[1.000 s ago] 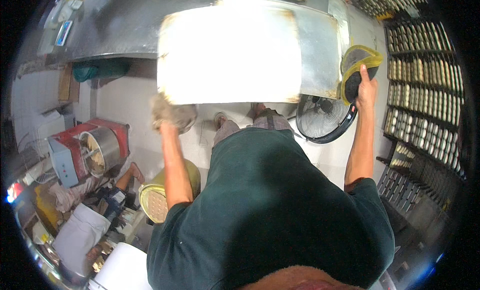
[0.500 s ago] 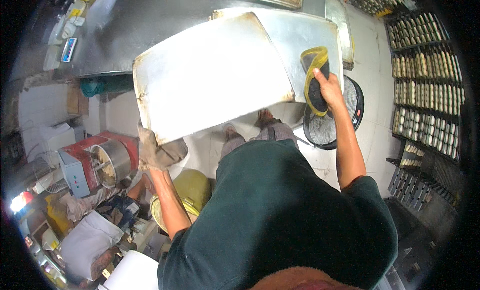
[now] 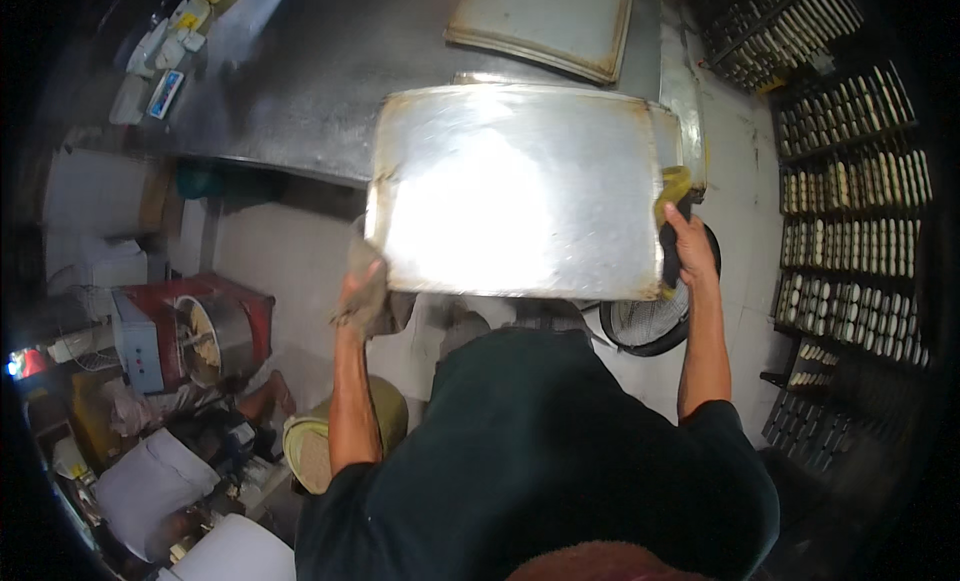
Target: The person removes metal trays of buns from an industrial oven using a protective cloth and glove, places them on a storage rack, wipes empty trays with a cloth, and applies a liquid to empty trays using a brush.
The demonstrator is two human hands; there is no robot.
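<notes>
Evidently, the left hand (image 3: pixel 358 289) is pinching the metal tray (image 3: pixel 520 196) through cloth (image 3: pixel 395 311) at eight o'clock, the right hand (image 3: pixel 693 246) through a pad (image 3: pixel 674 187) at three; even grips should be preventing tilt.

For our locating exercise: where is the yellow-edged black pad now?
The black pad is right of centre in the head view, in the right hand, at the right edge of the silver rectangular metal tray.
</notes>
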